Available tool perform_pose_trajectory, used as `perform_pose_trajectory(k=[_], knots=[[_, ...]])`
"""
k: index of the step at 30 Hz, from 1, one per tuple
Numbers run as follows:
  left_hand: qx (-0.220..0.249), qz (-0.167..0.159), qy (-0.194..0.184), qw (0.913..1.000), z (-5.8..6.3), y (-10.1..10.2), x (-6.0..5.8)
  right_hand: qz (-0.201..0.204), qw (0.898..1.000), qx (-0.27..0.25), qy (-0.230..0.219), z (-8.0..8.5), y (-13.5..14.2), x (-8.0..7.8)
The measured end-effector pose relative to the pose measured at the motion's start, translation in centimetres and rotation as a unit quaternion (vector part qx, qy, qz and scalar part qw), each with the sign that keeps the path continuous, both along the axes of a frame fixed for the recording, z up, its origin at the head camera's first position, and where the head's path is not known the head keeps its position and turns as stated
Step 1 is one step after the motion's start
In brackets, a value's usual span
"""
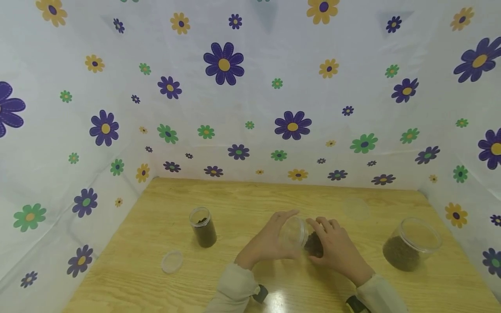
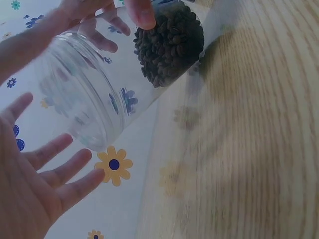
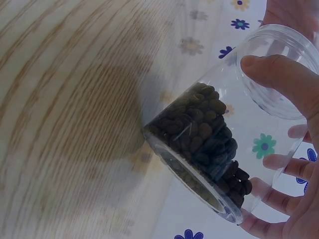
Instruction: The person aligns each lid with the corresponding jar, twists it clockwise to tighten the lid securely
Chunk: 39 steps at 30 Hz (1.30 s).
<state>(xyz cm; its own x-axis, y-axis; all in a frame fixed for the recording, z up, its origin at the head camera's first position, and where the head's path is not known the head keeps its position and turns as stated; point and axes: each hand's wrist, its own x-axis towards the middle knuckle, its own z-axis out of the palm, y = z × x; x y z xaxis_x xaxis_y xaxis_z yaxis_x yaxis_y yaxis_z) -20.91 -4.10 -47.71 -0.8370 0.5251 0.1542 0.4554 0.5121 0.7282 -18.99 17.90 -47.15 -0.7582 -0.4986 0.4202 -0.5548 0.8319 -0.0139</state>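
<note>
My right hand (image 1: pixel 336 245) grips a clear jar (image 3: pixel 224 89) partly filled with dark coffee beans (image 2: pixel 169 45). The jar tilts, with its bottom edge low by the table and its ridged end raised to the left. Through its wall, in the right wrist view, several right fingers (image 3: pixel 279 196) show behind it while the thumb lies across the near side. My left hand (image 1: pixel 270 239) is spread about the ridged end, and its fingers (image 2: pixel 82 186) are straight with the tips close to the rim. The beans lie gathered at the lower end.
On the left stands an open clear jar (image 1: pixel 205 234) with dark contents, and a round clear lid (image 1: pixel 172 261) lies nearer me. A wider jar (image 1: pixel 403 252), tilted in view, is on the right. A faint clear disc (image 1: pixel 356 208) lies behind my right hand. Flowered cloth (image 1: pixel 258 100) surrounds the wooden table (image 1: pixel 129 278).
</note>
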Motion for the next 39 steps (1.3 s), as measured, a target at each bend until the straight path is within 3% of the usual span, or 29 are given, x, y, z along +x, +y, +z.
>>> perform_pose_trajectory(k=[5, 10, 22, 39], knots=[[0.004, -0.045, 0.066, 0.9968, -0.3, -0.21, -0.17, 0.002, 1.0, -0.003, 0.004, -0.03, 0.01, 0.06], [0.006, -0.047, 0.078, 0.9958, -0.25, -0.26, -0.38, 0.002, 1.0, -0.006, 0.0, 0.0, -0.01, 0.08], [0.026, -0.004, -0.022, 0.9994, -0.18, -0.19, -0.25, -0.001, 1.0, -0.005, -0.008, 0.16, -0.12, 0.17], [-0.007, 0.078, -0.083, 0.9935, 0.36, 0.53, -0.12, 0.0, 1.0, -0.011, -0.011, 0.26, -0.27, 0.2]])
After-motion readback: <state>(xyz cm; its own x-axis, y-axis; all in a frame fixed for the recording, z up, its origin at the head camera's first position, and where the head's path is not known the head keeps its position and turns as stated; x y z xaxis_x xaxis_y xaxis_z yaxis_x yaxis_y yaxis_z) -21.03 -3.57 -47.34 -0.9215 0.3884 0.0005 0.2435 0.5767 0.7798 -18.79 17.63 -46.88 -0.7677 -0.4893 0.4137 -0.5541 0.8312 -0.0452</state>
